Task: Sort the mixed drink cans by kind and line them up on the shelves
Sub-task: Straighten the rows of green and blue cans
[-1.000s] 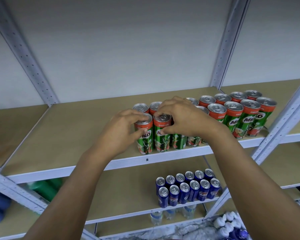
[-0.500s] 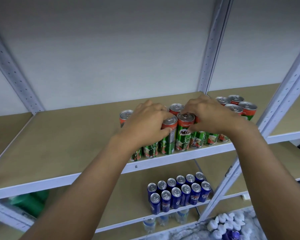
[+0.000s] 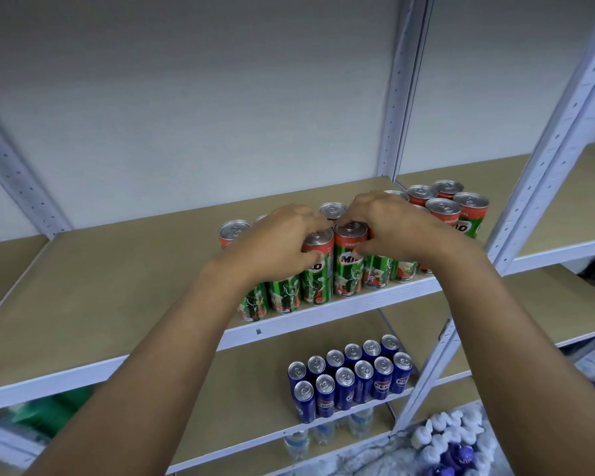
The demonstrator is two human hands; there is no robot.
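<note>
Several green and red Milo cans (image 3: 442,214) stand in two rows along the front of the upper shelf (image 3: 117,276). My left hand (image 3: 272,245) curls over the tops of the front-row cans and grips one Milo can (image 3: 318,269). Beside it, my right hand (image 3: 389,225) grips the top of the neighbouring Milo can (image 3: 349,262), thumb on its front. Both cans stand upright on the shelf, touching each other. Several blue Pepsi cans (image 3: 354,376) stand in two rows on the shelf below.
White metal uprights (image 3: 543,159) frame the shelf bays. Clear water bottles (image 3: 323,434) sit on the lowest shelf, white-capped bottles (image 3: 450,438) lie bottom right, and a green object (image 3: 52,410) is under the shelf at lower left.
The view has shifted, so the shelf and cans appear further right. Both hands stay on the front-row Milo cans, now close together on two neighbouring cans.
</note>
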